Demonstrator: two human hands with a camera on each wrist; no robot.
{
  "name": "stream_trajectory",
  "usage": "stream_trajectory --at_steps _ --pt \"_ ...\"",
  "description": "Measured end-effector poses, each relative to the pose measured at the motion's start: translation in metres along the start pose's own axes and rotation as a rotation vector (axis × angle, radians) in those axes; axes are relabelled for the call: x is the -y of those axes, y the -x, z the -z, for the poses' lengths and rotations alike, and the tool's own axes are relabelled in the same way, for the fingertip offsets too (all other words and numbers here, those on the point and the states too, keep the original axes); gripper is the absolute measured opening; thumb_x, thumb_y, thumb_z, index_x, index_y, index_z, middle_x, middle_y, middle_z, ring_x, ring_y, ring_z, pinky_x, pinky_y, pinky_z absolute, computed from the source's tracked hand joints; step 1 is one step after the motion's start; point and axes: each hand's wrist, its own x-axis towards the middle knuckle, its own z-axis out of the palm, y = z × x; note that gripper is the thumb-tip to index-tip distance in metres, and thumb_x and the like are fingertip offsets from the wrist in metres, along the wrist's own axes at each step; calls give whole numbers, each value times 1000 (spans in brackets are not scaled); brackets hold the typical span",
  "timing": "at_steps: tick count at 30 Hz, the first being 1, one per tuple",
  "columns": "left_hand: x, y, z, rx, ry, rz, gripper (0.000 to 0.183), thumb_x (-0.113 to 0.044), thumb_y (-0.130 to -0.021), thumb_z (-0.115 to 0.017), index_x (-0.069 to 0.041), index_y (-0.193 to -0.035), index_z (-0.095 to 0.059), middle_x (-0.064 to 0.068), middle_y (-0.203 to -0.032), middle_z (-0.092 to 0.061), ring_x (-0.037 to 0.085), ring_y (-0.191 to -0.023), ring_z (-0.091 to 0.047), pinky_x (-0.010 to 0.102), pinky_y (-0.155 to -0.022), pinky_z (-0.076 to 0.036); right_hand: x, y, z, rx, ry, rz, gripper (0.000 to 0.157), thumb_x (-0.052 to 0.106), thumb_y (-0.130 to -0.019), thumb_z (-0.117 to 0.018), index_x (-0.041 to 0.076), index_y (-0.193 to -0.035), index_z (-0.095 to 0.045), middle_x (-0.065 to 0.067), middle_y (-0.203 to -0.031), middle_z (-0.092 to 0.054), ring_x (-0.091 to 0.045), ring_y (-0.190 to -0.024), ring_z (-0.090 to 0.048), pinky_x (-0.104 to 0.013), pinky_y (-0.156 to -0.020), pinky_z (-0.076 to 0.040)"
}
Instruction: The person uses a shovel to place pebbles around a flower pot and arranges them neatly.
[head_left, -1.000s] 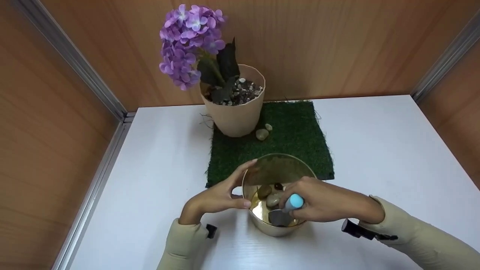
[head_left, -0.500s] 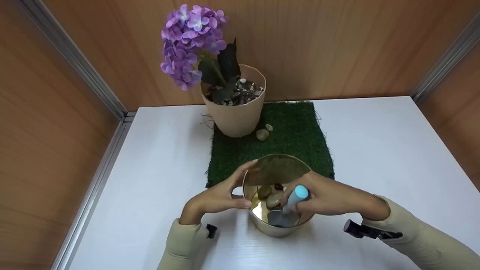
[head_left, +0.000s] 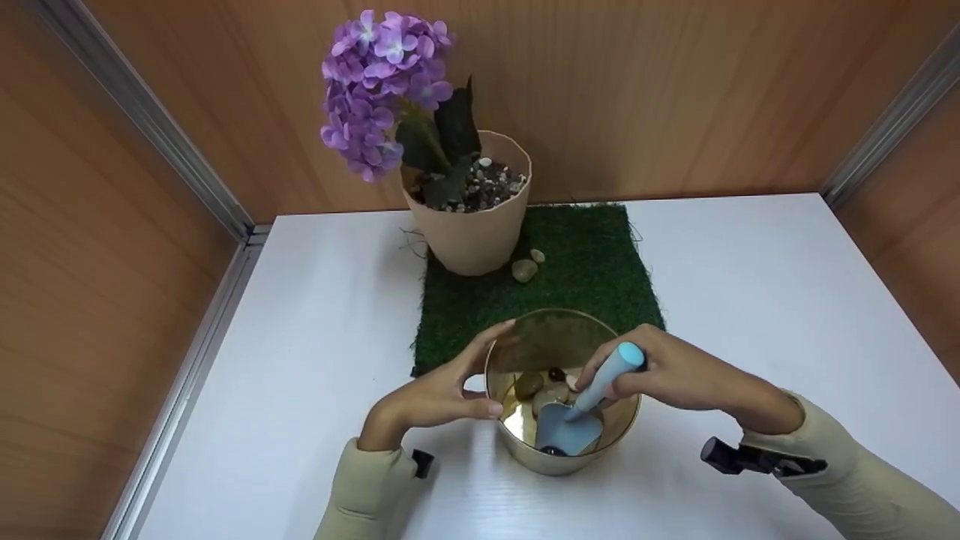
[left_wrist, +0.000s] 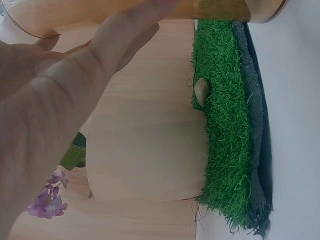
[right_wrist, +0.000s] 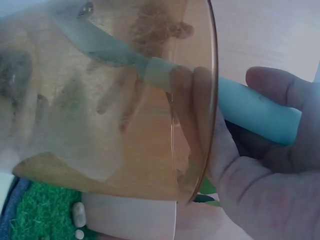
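On the white table (head_left: 330, 307) between wooden walls (head_left: 645, 97), left hand (head_left: 441, 391) grips a bowl (head_left: 551, 345), right hand (head_left: 667, 367) a trowel (head_left: 594, 396)

head: looking forward-down over table (head_left: 750, 300) | left wrist: facing far, close beside bowl (head_left: 529, 454) | right wrist: peering closely through bowl, apparently leftward | wrists sharing mat (head_left: 600, 244)
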Motion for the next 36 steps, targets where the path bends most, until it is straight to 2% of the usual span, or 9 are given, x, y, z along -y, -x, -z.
stream_trajectory --at_steps 6,9,14,19,21,26,29,32,36 --pt "4 0 0 6 7 -10 90 -50 -80 -68 -43 -147 -8 -17 -150 -15 19 -136 -25 48 -92 -40 0 4 6 -39 -140 -45 24 -6 -85 -54 1 -104 -68 -16 -105 -66 -32 -90 -65 -41 -73 -53" --pt "5 1 0 13 8 -24 90 -49 -81 -67 -41 -147 -7 -13 -150 -18 18 -136 -24 48 -92 -40 -2 6 9 -52 -173 -44 23 -5 -86 -53 -3 -104 -67 -21 -105 -65 -35 -85 -66 -42 -75 -52" --pt "6 1 0 10 -5 -31 90 -49 -81 -67 -41 -147 -7 -12 -150 -19 16 -136 -23 48 -91 -41 -4 8 12 -66 -205 -53 22 -2 -89 -52 -4 -106 -66 -23 -106 -64 -36 -87 -65 -42 -76 -52" --pt "5 1 1 5 -47 -58 91 -52 -80 -66 -39 -148 -6 -14 -151 -16 17 -135 -26 50 -98 -33 -4 11 14 -66 -253 -40 22 -2 -90 -51 -6 -107 -65 -28 -106 -62 -37 -90 -64 -45 -75 -52" --pt "-2 2 0 2 -63 -68 92 -53 -80 -65 -35 -148 -6 -11 -152 -14 21 -135 -27 52 -100 -29 -5 12 15 -62 -280 -21 23 -3 -90 -51 -8 -108 -63 -29 -106 -61 -38 -90 -63 -46 -74 -52" --pt "-25 7 -1 2 -54 -52 94 -54 -80 -65 -27 -150 -8 -2 -153 -13 31 -133 -29 57 -99 -28 -6 13 17 -62 -310 -11 24 -4 -90 -50 -11 -109 -62 -26 -105 -63 -38 -91 -63 -49 -72 -52" --pt "-29 8 -2 -2 -56 -32 94 -54 -80 -66 -27 -150 -9 -1 -153 -16 32 -133 -30 56 -100 -28 -6 13 17 -67 -306 -21 24 -4 -90 -49 -11 -108 -62 -25 -105 -63 -38 -89 -63 -49 -72 -51" --pt "-25 7 -2 -7 -60 -25 93 -54 -79 -66 -29 -149 -9 -2 -152 -18 31 -133 -30 55 -100 -27 -6 14 18 -71 -310 -30 24 -4 -90 -48 -10 -108 -62 -25 -105 -64 -36 -87 -64 -49 -72 -51" --pt "-9 3 -1 -10 -63 -36 93 -56 -78 -66 -36 -148 -8 -10 -152 -16 26 -133 -30 58 -100 -26 -7 16 19 -71 -329 -17 23 -4 -90 -48 -12 -108 -60 -31 -105 -61 -33 -83 -66 -50 -71 -51"
